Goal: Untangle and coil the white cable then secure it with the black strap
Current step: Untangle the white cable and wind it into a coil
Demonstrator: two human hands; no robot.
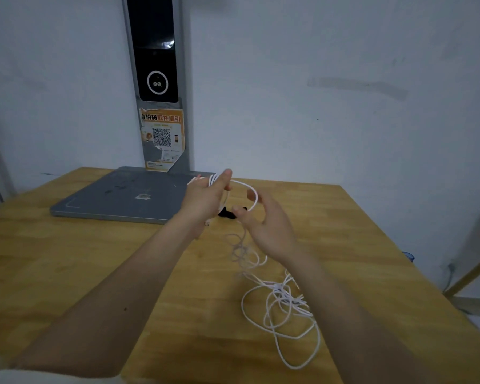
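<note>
A thin white cable point(281, 306) lies in a loose tangle on the wooden table point(67, 267), at the right in front of me. One stretch rises from the tangle to my hands. My left hand point(205, 200) grips several small loops of the cable, thumb pressed on top. An arc of cable runs from there to my right hand point(263, 223), which pinches it between the fingers just right of the left hand. The black strap point(227, 213) lies on the table under and between both hands, partly hidden by them.
A flat grey scale base point(122, 195) with an upright column point(161, 79), dark screen and QR sticker stands at the table's back against the wall. The table's right edge drops to the floor, where a wooden frame point(471, 275) leans.
</note>
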